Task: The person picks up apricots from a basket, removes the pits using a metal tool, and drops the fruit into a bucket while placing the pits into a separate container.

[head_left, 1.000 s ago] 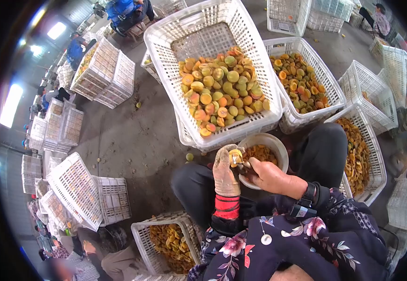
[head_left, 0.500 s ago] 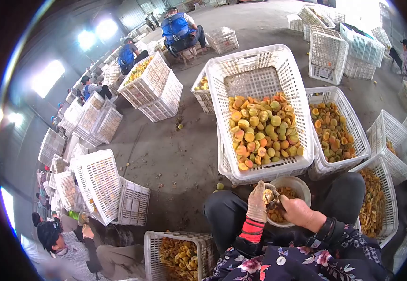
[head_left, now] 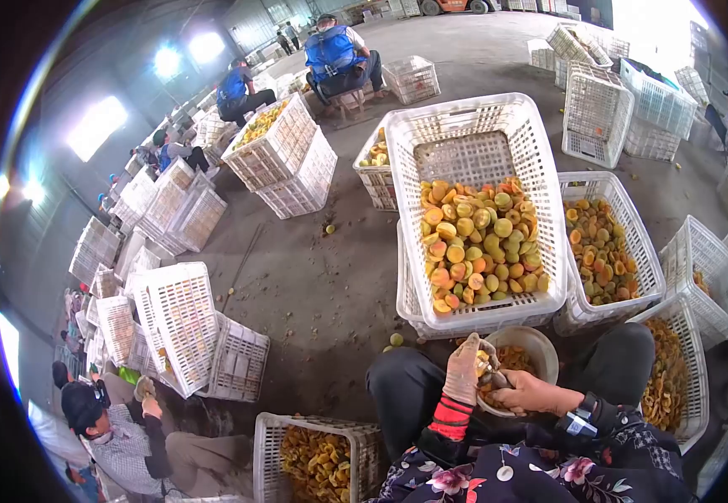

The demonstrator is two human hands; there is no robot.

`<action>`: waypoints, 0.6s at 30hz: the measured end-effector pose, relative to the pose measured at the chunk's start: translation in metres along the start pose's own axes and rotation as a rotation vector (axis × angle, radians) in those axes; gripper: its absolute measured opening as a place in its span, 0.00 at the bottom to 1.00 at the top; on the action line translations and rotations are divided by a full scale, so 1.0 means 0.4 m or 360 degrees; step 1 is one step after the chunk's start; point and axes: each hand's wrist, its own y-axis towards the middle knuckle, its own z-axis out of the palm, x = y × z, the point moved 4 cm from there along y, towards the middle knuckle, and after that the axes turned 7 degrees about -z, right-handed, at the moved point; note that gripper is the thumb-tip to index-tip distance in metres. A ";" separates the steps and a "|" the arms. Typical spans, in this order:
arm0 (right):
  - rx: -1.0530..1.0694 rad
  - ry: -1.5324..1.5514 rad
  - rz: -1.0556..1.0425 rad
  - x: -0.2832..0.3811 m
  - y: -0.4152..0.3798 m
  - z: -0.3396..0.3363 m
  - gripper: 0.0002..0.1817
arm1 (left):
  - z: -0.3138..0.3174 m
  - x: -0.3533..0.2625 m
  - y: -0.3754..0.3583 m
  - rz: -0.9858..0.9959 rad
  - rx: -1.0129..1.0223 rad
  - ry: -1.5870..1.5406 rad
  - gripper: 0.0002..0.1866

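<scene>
My left hand [head_left: 463, 373], in a pale glove with a red cuff, is closed around an apricot [head_left: 484, 364]. Bare-fingered, my right hand [head_left: 533, 393] presses up against that fruit. Something dark shows at its fingertips, too small to make out. Both hands are over a round white bucket [head_left: 550, 359] between my knees, which holds cut orange fruit pieces [head_left: 515, 359]. Just beyond stands a tilted white crate [head_left: 464, 157] with many yellow-green apricots [head_left: 485, 243], resting on another crate.
To the right are a crate of apricot halves [head_left: 603, 251] and a crate of cut pieces [head_left: 664, 377]. Another crate of pieces [head_left: 318, 461] sits at my left. A seated person [head_left: 121, 436] works further left. Stacked crates [head_left: 284, 159] and other people [head_left: 334, 59] are behind.
The camera view has shifted slightly, so the crates sit a little lower and further right. My right hand has turned and dropped slightly against the fruit; my left still holds it.
</scene>
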 end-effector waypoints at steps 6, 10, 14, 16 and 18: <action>-0.0054 -0.0409 -0.0054 0.061 -0.027 -0.002 0.11 | 0.000 0.009 0.014 -0.0027 0.0050 0.0140 0.21; 0.0390 0.0718 0.0191 0.021 -0.044 -0.001 0.15 | 0.022 -0.013 -0.014 0.0013 0.0269 0.0112 0.18; 0.0006 -0.0661 -0.0617 0.001 -0.017 -0.021 0.13 | -0.004 0.028 0.023 -0.0011 0.0155 0.0357 0.18; 0.0299 0.0483 0.0239 0.049 -0.057 0.004 0.13 | 0.017 0.014 0.015 0.0084 0.0213 0.0417 0.19; 0.0350 0.0783 0.0222 0.036 -0.064 0.011 0.12 | 0.048 -0.009 -0.012 0.0094 0.0309 0.0274 0.21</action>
